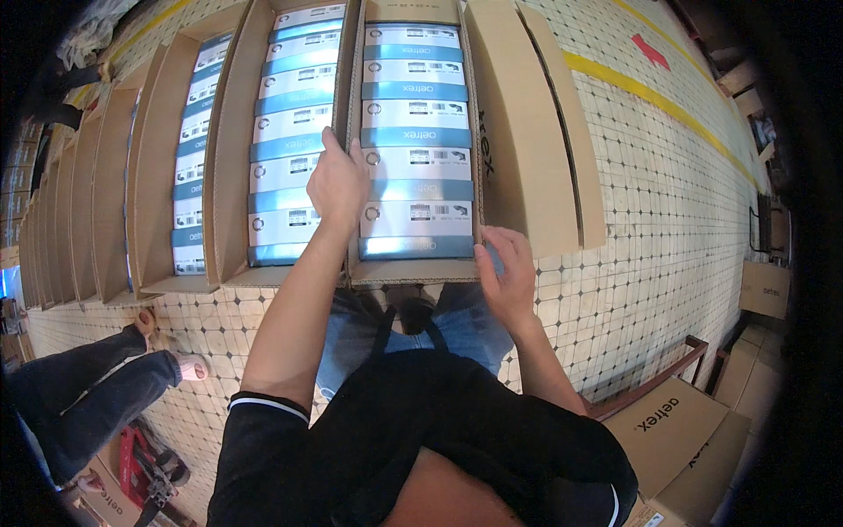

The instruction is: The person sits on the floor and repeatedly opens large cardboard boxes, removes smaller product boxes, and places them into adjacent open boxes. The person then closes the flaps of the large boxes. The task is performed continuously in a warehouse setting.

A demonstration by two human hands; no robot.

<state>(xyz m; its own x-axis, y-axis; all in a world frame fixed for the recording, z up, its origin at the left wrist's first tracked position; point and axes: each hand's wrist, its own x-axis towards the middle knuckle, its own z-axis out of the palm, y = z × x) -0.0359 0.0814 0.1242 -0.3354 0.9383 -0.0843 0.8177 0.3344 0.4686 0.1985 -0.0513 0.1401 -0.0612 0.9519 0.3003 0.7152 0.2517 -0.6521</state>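
Black shirt (421, 422) cloth fills the near part of the head view, with blue jeans (338, 351) beyond it, right up against an open carton (417, 271). That carton stands straight ahead of the person and holds a column of white-and-teal boxes (417, 158), packed flush with their printed ends up. A second carton (268, 276), similarly filled, stands just beside it on the left, and more run off in a row that way.

The left hand (341, 186) lies over the divide between these two cartons, index finger and thumb spread well apart, nothing held in the gap. The right hand (509, 274) is at the near right corner of the open carton, thumb and index finger close together at the wall's edge; whether they pinch the cardboard or only rest there, I cannot tell. Outside that wall, a long flap (518, 132) is folded out over the tiled floor (650, 184).

For handling the carton well, I would keep the right thumb flat along the rim, clear of the box corners, and press lightly so that the wall does not bow. The left fingers would best bear on cardboard, not on the glossy box ends, which could dent. Both walls should stay upright and the column square.
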